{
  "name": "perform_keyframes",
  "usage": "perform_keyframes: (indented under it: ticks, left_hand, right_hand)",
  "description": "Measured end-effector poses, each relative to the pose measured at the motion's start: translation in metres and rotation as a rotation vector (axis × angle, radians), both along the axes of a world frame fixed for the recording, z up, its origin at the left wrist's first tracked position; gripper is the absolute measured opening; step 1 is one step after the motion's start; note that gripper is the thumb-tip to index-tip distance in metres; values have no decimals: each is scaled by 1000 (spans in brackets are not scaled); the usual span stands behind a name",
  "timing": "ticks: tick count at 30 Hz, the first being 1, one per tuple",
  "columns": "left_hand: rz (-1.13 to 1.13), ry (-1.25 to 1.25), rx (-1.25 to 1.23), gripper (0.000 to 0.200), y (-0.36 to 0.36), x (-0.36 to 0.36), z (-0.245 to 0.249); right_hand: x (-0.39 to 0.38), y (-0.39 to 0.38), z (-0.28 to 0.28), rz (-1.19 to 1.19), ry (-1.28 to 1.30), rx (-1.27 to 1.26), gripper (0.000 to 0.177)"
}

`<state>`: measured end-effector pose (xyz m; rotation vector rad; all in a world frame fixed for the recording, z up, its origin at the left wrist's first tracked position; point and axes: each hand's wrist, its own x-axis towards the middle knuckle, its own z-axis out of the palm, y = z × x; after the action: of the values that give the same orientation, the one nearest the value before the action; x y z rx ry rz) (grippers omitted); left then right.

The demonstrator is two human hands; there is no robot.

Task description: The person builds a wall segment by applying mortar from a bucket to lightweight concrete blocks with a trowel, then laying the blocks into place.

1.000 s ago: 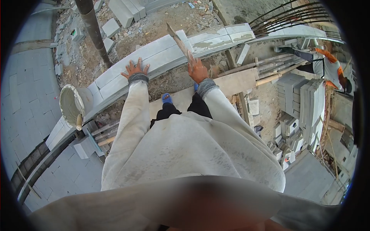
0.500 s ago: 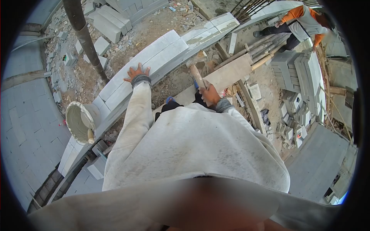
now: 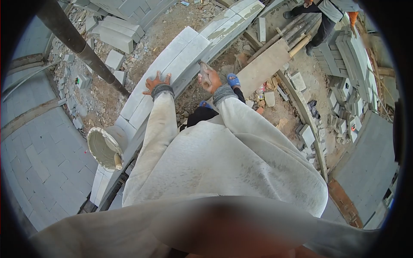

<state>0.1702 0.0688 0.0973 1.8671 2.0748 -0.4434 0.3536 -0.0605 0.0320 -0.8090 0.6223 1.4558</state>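
Observation:
My left hand lies on top of the low wall of pale blocks, its fingers spread and pressing on the white upper face. Close to the side of that wall, my right hand is closed round a wooden-handled tool. The tool points away from me and shows very short; most of it is hidden by the fingers, and I cannot tell what kind of head it has. A mortar bucket with a handle sticking out stands on the wall, left of my left arm.
A dark pole slants over rubble beyond the wall. Blue sandals are on my feet beside a board. At upper right a person stands near stacked blocks. A long timber lies to my right.
My right hand has moved forward and left with the tool, from beside the board to the wall's side. My left hand stays on the blocks. The view has shifted slightly.

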Motion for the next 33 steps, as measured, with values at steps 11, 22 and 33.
perform_keyframes:
  ticks: [11,22,33]
  left_hand:
    - [-2,-6,-37,68,3,2,8]
    - [13,4,-29,69,1,-1,8]
    - [54,-33,-39,71,1,0,7]
  right_hand:
    - [-3,-29,73,116,-151,-110,34]
    - [23,-59,99,1206,-2170,-58,75]
    - [23,5,121,1449,-2107,97,71]
